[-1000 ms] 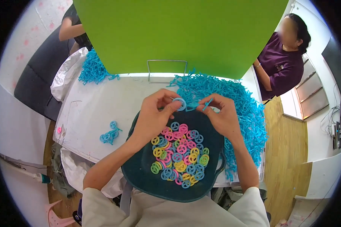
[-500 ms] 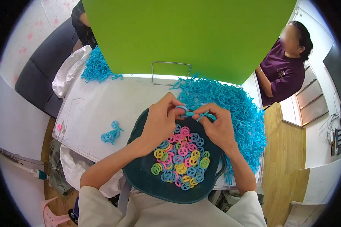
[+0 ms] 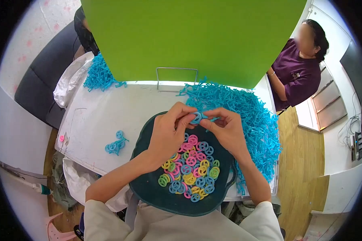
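Over the far rim of a dark green basin, my two hands meet. My left hand pinches a small blue spoked plastic wheel between thumb and fingertips. Closed on a turquoise branched plastic piece, my right hand presses it against the wheel; the fingers hide part of the contact. Inside the basin lie many loose pink, yellow, green and blue wheels. A large heap of turquoise branched pieces spreads beyond and beside my right hand.
Left on the white table sits a small joined blue cluster with wheels. A pink wheel lies near the left edge. Behind stand a green board and a wire stand. A person in purple sits right; another heap lies far left.
My hands have come closer together, and the blue wheel now faces up with the branched piece against it. The whole view has shifted slightly left.
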{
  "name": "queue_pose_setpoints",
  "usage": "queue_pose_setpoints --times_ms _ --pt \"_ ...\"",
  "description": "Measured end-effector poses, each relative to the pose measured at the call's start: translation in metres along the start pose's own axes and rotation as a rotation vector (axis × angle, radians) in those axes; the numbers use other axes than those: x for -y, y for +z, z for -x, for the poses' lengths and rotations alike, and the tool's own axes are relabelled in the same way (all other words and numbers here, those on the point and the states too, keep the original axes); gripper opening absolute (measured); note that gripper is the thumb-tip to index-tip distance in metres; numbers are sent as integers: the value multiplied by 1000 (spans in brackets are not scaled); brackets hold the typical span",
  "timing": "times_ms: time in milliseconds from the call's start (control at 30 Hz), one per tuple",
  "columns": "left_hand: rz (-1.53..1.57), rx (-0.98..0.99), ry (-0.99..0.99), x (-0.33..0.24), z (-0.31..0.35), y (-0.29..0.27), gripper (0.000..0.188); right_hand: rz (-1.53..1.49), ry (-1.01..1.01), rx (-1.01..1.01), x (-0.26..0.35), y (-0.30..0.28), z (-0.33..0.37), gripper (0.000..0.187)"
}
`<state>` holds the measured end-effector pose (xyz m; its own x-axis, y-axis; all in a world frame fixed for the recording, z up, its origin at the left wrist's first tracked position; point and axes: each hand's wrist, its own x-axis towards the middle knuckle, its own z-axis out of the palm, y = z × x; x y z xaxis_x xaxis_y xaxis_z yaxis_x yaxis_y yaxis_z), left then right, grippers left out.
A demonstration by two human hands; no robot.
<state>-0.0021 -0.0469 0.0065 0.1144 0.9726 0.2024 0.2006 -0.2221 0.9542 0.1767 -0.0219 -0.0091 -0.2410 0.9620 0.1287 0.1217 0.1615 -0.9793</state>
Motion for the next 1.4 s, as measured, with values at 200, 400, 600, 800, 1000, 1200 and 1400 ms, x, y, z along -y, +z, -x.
queue_pose_setpoints --times_ms 200,400,600,800,1000,1200,1400 --pt "157 -52 165 13 1 6 15 -142 69 25 -7 -2 2 18" --pt "66 -69 182 9 4 6 15 -425 205 70 -15 0 2 19" --pt "39 -81 161 7 4 9 11 -400 233 28 -15 0 1 19" --pt "179 -126 124 8 5 13 13 124 24 -213 15 12 11 16" --pt "254 -88 57 5 0 2 12 167 -171 -200 -1 11 5 22" --pt "-390 -139 630 4 2 9 21 -456 92 10 -7 1 -2 36" --pt "-277 -50 507 2 -1 9 23 -515 53 43 2 -6 -3 41"
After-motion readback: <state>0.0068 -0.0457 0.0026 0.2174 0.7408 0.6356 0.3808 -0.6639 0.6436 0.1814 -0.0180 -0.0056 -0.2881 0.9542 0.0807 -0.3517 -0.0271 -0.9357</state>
